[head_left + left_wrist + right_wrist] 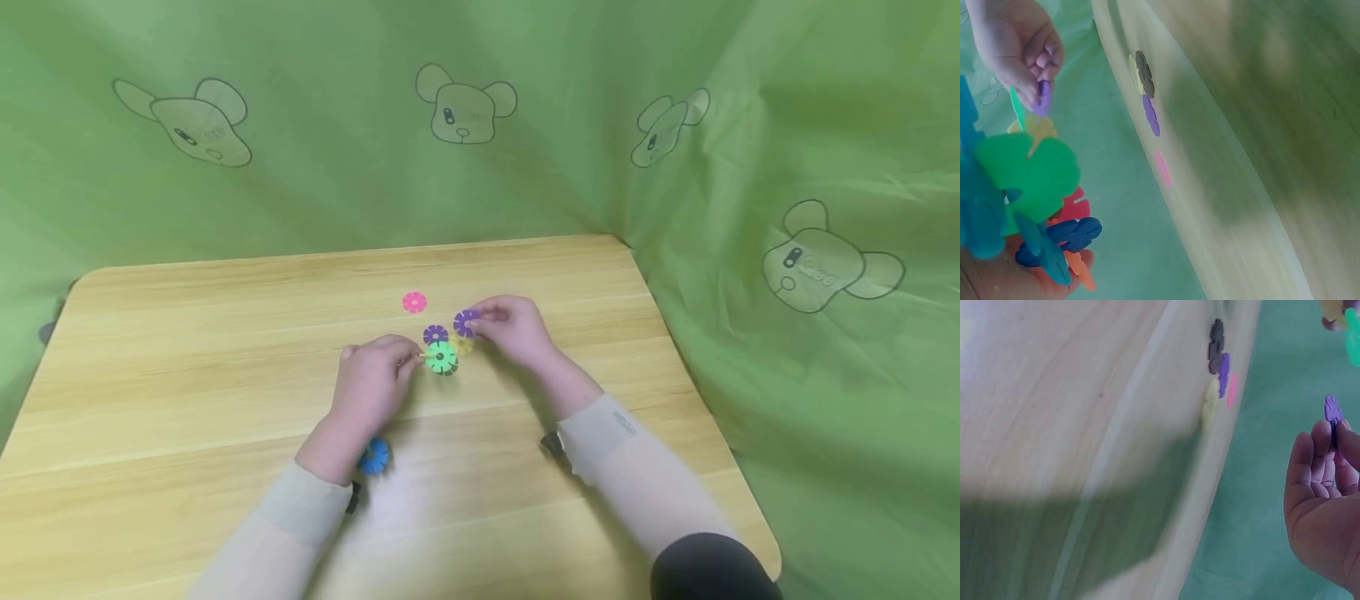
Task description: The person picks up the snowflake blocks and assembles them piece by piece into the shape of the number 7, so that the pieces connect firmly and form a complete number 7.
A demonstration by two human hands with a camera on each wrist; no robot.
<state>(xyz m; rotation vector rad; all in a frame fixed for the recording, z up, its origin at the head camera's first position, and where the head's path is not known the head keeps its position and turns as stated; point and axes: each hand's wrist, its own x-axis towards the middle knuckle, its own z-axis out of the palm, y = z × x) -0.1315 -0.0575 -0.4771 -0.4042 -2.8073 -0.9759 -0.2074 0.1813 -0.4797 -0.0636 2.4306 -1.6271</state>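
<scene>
My left hand (372, 382) grips a cluster of joined plastic snowflake discs, with a light green disc (441, 357) at its far end. In the left wrist view the cluster shows a large green disc (1047, 178), navy (1074, 234), teal (982, 212), red (1074, 205) and orange (1080, 270) pieces, slotted into one another at angles. A blue disc (375, 457) shows beside the left wrist. Between thumb and fingers, my right hand (516, 330) pinches a purple snowflake disc (1333, 410), held up to the right of the light green one.
Loose discs lie on the wooden table (187, 375): a pink one (414, 302) farthest back, another purple one (435, 335), a yellow one (462, 343) and a dark brown one (1216, 347). Green cloth (337, 183) with bear-head outlines hangs behind and to the right.
</scene>
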